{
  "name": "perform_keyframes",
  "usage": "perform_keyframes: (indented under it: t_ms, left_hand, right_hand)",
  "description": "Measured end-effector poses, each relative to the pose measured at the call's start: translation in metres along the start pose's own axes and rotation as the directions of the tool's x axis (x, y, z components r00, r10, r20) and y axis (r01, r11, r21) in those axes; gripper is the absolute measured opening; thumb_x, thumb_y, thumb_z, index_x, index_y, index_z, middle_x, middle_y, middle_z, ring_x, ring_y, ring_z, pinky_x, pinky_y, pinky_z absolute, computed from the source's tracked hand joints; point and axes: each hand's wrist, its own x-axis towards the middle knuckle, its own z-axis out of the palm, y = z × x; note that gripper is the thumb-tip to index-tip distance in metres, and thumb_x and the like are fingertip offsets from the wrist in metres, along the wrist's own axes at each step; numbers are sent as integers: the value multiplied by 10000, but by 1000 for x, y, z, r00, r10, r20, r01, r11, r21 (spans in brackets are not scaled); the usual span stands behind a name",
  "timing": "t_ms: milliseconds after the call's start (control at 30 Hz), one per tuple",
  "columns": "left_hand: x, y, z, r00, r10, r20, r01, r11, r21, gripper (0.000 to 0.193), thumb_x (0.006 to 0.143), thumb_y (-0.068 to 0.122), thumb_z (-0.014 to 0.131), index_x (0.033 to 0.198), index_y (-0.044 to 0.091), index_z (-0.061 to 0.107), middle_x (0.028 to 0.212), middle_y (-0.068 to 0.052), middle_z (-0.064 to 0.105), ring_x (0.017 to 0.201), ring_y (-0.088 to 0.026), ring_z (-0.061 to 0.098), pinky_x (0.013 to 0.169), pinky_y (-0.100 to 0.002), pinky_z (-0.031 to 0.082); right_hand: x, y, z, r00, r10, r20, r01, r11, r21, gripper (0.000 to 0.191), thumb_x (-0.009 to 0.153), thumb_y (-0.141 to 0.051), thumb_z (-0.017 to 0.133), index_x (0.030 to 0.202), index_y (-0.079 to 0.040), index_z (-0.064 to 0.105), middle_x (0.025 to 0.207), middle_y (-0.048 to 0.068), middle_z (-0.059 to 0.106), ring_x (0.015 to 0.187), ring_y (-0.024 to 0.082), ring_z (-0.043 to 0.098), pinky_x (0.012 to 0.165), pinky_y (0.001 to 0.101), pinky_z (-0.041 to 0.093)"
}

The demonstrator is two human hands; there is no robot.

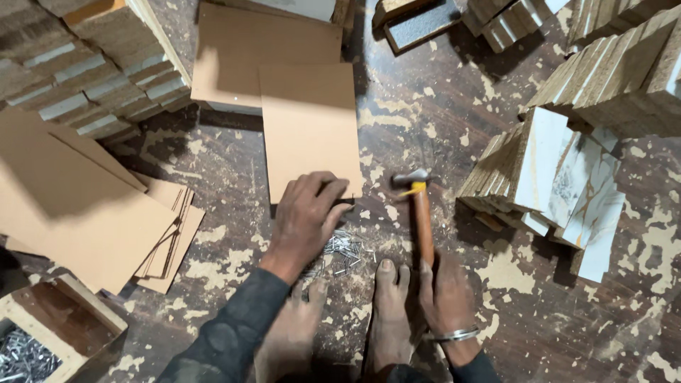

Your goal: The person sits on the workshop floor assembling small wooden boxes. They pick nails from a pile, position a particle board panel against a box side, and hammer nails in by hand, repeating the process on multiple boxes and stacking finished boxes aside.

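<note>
Where the view begins at its near edge, two bare feet [386, 312] rest on the floor [454, 106] between the hands. The right hand [445, 294] lies near and right, fingers wrapped closed around the lower end of the hammer [423, 216] handle; a metal bangle [454, 334] circles the wrist. The hammer's long axis runs near to far, with the orange handle pointing away from the body and the dark metal head at the far end, just right of the board's near right corner. The left hand [306, 216] lies a little farther and to the left, palm down with fingers spread flat, pressing on the near edge of the brown board [310, 128]. A loose pile of nails [340, 250] lies on the floor just beside this hand, between it and the hammer handle. The board extends away from the left hand, its long axis near to far. The left hand touches the board; the hammer head is close beside it but apart.

Farther left lies a stack of thin brown sheets [78, 206]. At the right stand laminated blocks [560, 174].
</note>
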Motion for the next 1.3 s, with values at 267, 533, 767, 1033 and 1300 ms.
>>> perform_keyframes:
  t_ms: [267,533,767,1033,1300]
  left_hand:
    - [-43,-30,-47,982,-187,-2,180,940,289,426,847,291,779,1242,149,705,1151,-153,634,991,-301,613,833,-408,567]
    - [-55,-58,-41,992,-122,25,110,954,278,383,898,129,709,1278,177,697,1115,-127,710,969,-262,696,799,-369,624]
    - [-51,-68,-48,980,-36,195,-47,913,405,378,918,-33,647,1280,67,690,1002,-150,723,864,-253,721,719,-344,637]
    - [-42,-77,-51,950,20,310,-149,905,398,364,911,-57,619,1261,19,683,966,-193,723,812,-265,730,617,-311,631]
    - [-37,-71,-55,950,31,312,-163,898,408,356,899,-47,627,1245,18,683,953,-199,705,825,-271,724,646,-328,630]
  right_hand:
    - [81,-65,-10,943,-305,-133,324,932,161,321,952,-196,716,1229,-38,673,1031,177,700,915,297,699,780,411,601]
    - [122,-96,18,892,-443,-93,448,892,49,231,885,-166,772,1051,-11,730,957,168,704,855,291,689,751,400,586]
    - [126,-94,22,881,-473,-2,473,881,16,45,897,-81,758,928,-50,746,806,104,688,779,285,678,688,410,555]
    - [126,-88,22,842,-527,-113,539,826,164,114,857,-33,713,970,-35,730,852,121,693,790,289,686,690,406,560]
    - [128,-93,16,849,-527,-29,527,850,2,68,890,-137,733,884,-73,713,783,98,667,761,271,656,652,418,532]
